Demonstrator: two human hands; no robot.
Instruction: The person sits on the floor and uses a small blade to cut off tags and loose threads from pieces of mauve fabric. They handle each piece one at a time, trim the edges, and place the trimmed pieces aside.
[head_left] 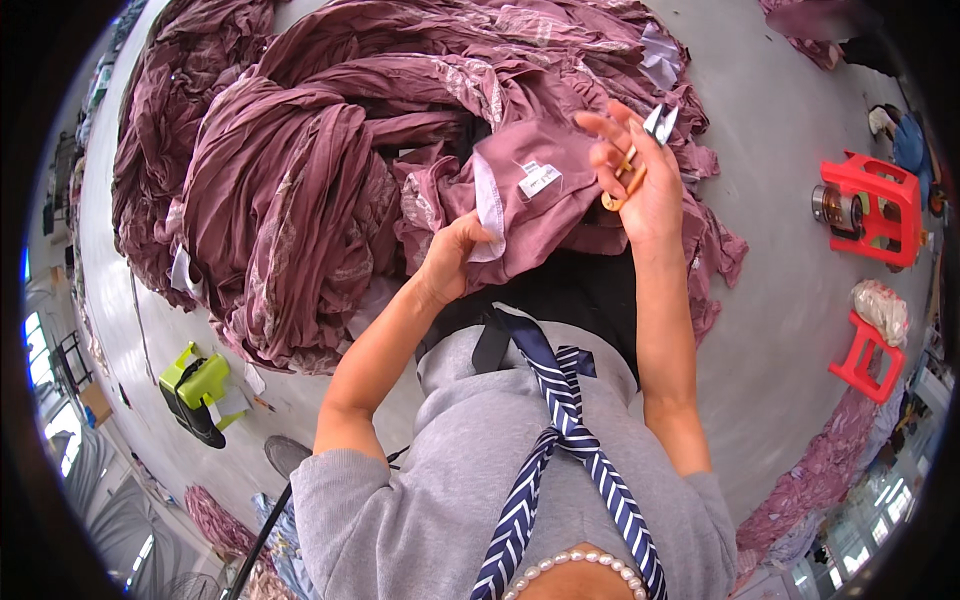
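Note:
Mauve fabric [560,225] lies spread across my lap, part of a large gathered heap. My left hand [455,258] pinches its pale lilac hem [488,205]. A small white label [538,180] with loose threads lies on the cloth between my hands. My right hand [648,185] is raised over the right side of the fabric, closed around thread snips [630,180] with yellow handles. Their short metal blades [661,123] point up and away from me, apart at the tips and clear of the cloth.
The mauve heap [290,170] fills the floor ahead and to my left. A lime-green stool [205,385] with a dark item on it stands at left. On the right are a red stool [885,210] and a second red stool [868,358] bearing a plastic bag [880,312].

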